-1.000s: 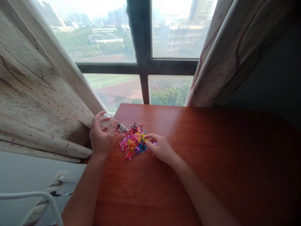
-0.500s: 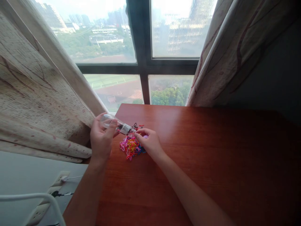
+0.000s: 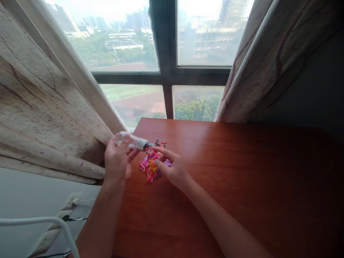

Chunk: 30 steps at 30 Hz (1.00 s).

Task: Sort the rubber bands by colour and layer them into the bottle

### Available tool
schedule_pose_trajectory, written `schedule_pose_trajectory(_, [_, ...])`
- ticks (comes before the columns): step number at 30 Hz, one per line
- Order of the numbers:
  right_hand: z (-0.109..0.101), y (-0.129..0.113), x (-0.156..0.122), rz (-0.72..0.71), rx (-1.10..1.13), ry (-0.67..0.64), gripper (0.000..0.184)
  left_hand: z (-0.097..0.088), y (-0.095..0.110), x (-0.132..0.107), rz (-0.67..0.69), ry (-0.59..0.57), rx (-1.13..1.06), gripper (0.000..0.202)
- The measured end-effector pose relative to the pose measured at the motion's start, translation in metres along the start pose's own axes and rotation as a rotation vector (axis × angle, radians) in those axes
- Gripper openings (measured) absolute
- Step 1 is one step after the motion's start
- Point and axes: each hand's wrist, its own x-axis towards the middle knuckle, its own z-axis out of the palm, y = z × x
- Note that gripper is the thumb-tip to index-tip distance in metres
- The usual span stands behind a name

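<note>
My left hand is wrapped round a small clear bottle with a white label, held on its side with the mouth pointing right. A pile of small coloured rubber bands lies on the reddish wooden table just below the mouth. My right hand hovers over the pile's right side, its forefinger stretched toward the bottle mouth and thumb close beneath it. A pink or lilac object shows inside that hand; what it is stays unclear. A few loose black and red bands lie beyond the pile.
Patterned curtains hang at the left and right of a dark-framed window. A white power strip with a plug and a white cable sit low at the left, below the table's edge.
My right hand rose from the pile's right edge to the bottle mouth, forefinger now extended. The bottle tipped flatter and shifted slightly right. The view moved a little right.
</note>
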Motion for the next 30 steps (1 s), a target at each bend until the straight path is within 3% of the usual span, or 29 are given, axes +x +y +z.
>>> schedule_pose_trajectory(5, [0.003, 0.004, -0.001, -0.166, -0.198, -0.167, 0.074, 0.002, 0.002, -0.002, -0.100, -0.073, -0.038, 0.037])
schedule_pose_trajectory(11, [0.002, -0.005, 0.012, -0.140, -0.370, -0.242, 0.069, 0.007, 0.004, -0.005, -0.105, -0.170, 0.059, 0.040])
schedule_pose_trajectory(17, [-0.001, -0.011, 0.017, -0.039, -0.259, -0.277, 0.062, 0.009, 0.002, -0.004, -0.044, -0.204, 0.119, 0.043])
schedule_pose_trajectory(30, [0.001, 0.008, 0.013, 0.093, -0.054, -0.252, 0.066, 0.000, -0.006, 0.010, -0.015, -0.050, 0.113, 0.042])
